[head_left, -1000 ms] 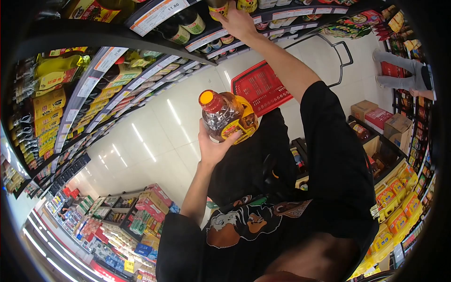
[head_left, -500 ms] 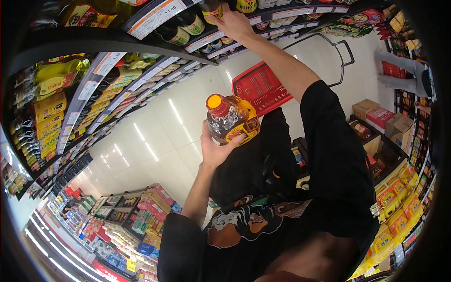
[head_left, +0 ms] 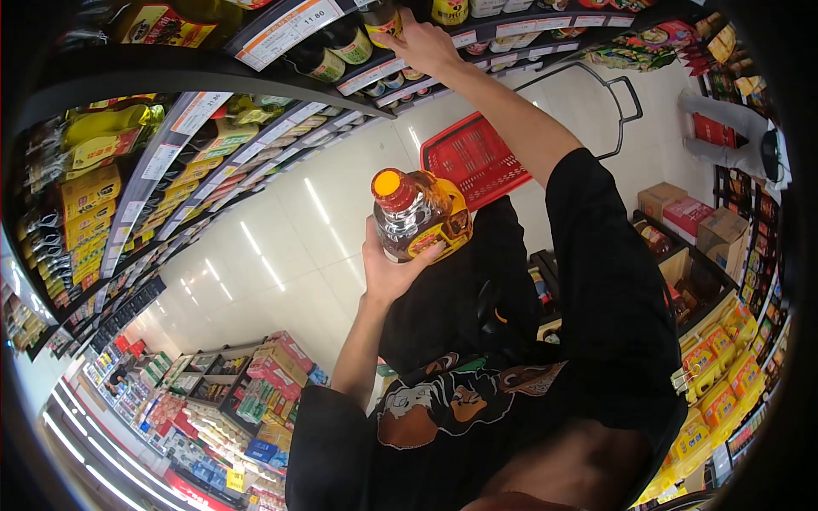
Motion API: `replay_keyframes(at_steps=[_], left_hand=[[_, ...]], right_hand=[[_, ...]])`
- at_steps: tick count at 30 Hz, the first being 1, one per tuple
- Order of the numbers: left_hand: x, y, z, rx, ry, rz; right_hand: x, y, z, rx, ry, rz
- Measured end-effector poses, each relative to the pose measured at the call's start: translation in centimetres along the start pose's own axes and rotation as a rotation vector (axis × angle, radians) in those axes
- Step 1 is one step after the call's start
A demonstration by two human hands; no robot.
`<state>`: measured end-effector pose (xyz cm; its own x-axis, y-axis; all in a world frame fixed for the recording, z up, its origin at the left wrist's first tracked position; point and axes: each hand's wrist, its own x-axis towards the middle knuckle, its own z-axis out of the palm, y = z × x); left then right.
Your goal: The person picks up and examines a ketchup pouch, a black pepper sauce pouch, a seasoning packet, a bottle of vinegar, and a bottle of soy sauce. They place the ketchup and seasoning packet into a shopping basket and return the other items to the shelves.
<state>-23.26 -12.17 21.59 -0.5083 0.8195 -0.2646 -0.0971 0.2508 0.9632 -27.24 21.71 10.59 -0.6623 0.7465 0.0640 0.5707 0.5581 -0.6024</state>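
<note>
My left hand (head_left: 396,266) is wrapped round a large bottle (head_left: 422,215) with an orange-yellow cap, red neck and yellow label, held upright in front of my body. At the top, my right hand (head_left: 417,43) reaches to the upper shelf, its fingers round a dark bottle with a yellow label (head_left: 383,25). Dark bottles with green-and-white labels (head_left: 352,47) stand just left of that hand. Part of the right fingers is hidden at the frame's top edge.
A red shopping basket (head_left: 473,162) with a black handle frame is on the floor behind my right forearm. Shelves with oil bottles (head_left: 94,145) line the left. Cardboard boxes (head_left: 724,234) and yellow packs (head_left: 720,370) are at the right, near a person's grey-clad legs (head_left: 724,111).
Both hands and the bottles keep almost the same place. The person in grey at the right has shifted slightly.
</note>
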Motion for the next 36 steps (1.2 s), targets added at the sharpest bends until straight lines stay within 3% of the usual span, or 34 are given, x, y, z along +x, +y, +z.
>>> replay_keyframes(at_steps=[9,12,16,20,24,27,32,36], left_hand=[[-0.3,-0.2,0.1,0.04,0.019,-0.007],[-0.3,-0.3,0.3,0.027,0.019,0.001],[-0.2,-0.3,0.4,0.017,0.001,-0.02],[0.0,0.3,0.7,0.047,-0.012,0.029],[-0.2,0.2,0.9,0.024,-0.028,0.026],[-0.3,-0.1,0.9,0.039,-0.035,0.029],[-0.6,-0.5,0.9,0.066,-0.062,0.022],[-1.0,-0.5,1.1,0.003,-0.057,-0.004]], right_hand=[[-2.3,0.3,-0.9,0.113,-0.011,0.021],[-4.4,1.3,-1.9,0.392,0.264,-0.009],[-4.4,3.0,-3.7,0.381,0.475,0.091],[-3.4,2.7,-6.1,0.249,0.337,0.248],[-2.7,3.8,-5.7,0.146,0.339,0.187],[-2.4,2.8,-7.0,0.079,0.223,0.247],[-0.4,4.3,-5.9,-0.071,0.415,-0.001],[-0.5,2.5,-8.4,0.174,0.178,0.178]])
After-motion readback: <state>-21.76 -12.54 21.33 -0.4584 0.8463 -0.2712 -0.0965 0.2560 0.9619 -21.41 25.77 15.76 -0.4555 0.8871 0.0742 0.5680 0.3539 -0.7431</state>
